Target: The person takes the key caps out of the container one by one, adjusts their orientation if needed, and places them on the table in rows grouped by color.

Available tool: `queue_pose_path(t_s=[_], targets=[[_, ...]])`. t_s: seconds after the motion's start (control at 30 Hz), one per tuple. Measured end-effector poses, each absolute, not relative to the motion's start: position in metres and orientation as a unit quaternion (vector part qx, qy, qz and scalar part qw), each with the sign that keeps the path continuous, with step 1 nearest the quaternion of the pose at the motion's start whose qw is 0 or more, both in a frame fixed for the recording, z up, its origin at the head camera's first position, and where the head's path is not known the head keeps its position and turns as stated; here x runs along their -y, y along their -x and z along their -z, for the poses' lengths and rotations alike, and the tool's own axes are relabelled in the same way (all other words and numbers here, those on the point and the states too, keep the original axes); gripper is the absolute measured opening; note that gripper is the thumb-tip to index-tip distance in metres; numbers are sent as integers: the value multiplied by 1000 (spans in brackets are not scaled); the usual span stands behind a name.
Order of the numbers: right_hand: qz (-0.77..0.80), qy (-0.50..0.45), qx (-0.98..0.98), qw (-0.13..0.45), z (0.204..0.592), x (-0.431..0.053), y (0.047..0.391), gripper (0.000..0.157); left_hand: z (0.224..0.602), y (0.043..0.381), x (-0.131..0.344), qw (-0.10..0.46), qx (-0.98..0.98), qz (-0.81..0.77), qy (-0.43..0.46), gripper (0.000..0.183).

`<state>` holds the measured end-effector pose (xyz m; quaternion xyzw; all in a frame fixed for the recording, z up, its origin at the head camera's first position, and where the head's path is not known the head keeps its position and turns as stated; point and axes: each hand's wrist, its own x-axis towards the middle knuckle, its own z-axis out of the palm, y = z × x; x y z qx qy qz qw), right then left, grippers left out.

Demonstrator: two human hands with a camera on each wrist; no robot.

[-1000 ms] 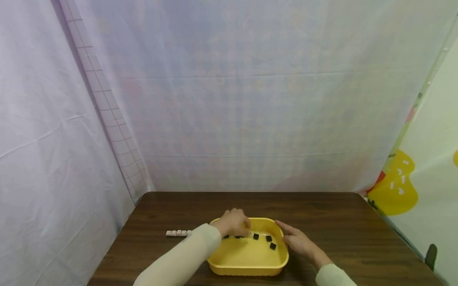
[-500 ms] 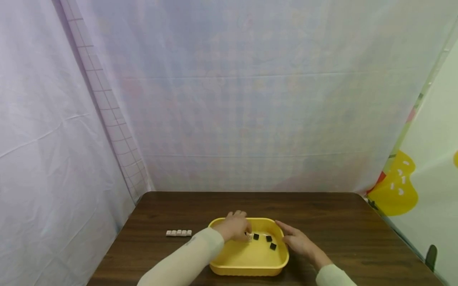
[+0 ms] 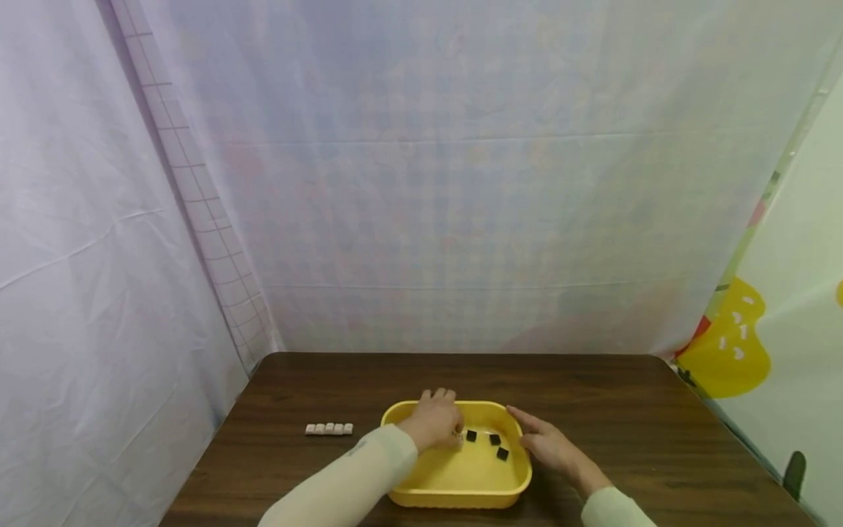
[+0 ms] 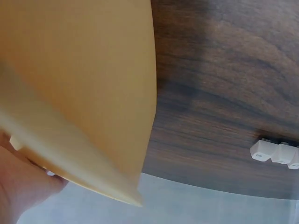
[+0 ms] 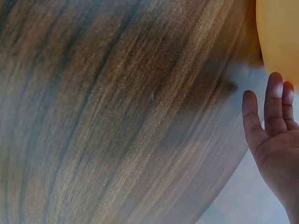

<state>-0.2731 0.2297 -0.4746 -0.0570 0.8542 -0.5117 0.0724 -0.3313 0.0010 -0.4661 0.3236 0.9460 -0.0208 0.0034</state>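
Observation:
In the head view a yellow tray (image 3: 454, 501) stands on the brown table. My left hand (image 3: 435, 421) reaches into it from the left, fingers curled down around a small white keycap (image 3: 459, 440) at their tips. The hand covers part of the tray's floor. Several black keycaps (image 3: 495, 440) lie in the tray to the right of those fingers. At the right rim, my right hand (image 3: 553, 448) rests against the tray; the right wrist view shows its fingers (image 5: 274, 100) straight and spread beside the yellow wall (image 5: 280, 42).
A short row of white keycaps (image 3: 329, 429) lies on the table (image 3: 593, 395) left of the tray. Pale curtains (image 3: 461, 219) hang behind the table and on the left. A printed cloth (image 3: 790, 329) hangs at the right side.
My left hand has shifted slightly right and nearer inside the tray, and the white keycap at its fingertips has come slightly nearer. The right hand has stayed put.

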Motion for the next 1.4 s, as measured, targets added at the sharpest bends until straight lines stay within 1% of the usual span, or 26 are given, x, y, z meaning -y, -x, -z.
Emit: queue_pose_path(t_s=[0.13, 0.4, 0.6, 0.83, 1.1, 1.2, 1.3, 1.4], targets=[[509, 57, -856, 70, 475, -229, 272, 61, 463, 333, 0, 9, -945, 22, -325, 10], [506, 52, -858, 67, 474, -228, 271, 61, 444, 336, 1, 2, -944, 51, -327, 10], [500, 45, -862, 69, 474, -229, 273, 61, 434, 338, 3, 14, -943, 8, -333, 7], [503, 46, -860, 70, 474, -229, 272, 61, 433, 340, 3, 2, -932, -1, -363, 16], [507, 47, -857, 73, 473, -228, 271, 61, 434, 342, 2, -52, -922, -3, -385, 16], [508, 45, -857, 76, 473, -228, 271, 61, 432, 342, 2, -43, -918, -32, -392, 21], [504, 46, -859, 74, 473, -228, 272, 62, 430, 342, 3, -21, -919, -73, -386, 29], [507, 46, -858, 75, 474, -229, 272, 62, 429, 340, 3, 2, -923, -102, -371, 26]])
